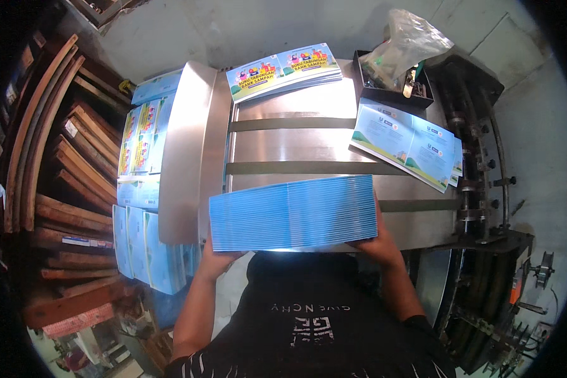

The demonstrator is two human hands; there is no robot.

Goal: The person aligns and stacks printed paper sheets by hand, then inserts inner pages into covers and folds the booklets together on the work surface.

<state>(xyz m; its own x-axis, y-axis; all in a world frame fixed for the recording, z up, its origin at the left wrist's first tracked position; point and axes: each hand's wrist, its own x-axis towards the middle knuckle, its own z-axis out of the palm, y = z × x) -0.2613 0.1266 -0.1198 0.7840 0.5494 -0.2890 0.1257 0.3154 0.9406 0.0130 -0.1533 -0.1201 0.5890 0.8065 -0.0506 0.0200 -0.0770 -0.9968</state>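
Observation:
A thick stack of blue booklets (pixel 293 214) is held in front of my body, its layered edges facing up at me. My left hand (pixel 220 258) grips the stack's lower left corner, and my right hand (pixel 380 244) grips its right end. Most of the fingers are hidden by the stack. Beyond it, on the metal table, lies a pile of printed booklets (pixel 285 72) with colourful covers. To the right rests another pile of pale blue booklets (pixel 404 140), slightly fanned out.
Green belts (pixel 296 167) cross the metal table (pixel 302 145). A black box (pixel 394 88) with a plastic bag (pixel 416 41) stands far right, beside machine rollers (pixel 475 170). Left are a raised metal plate (pixel 192 151), more booklet stacks (pixel 146 145) and wooden boards (pixel 75 164).

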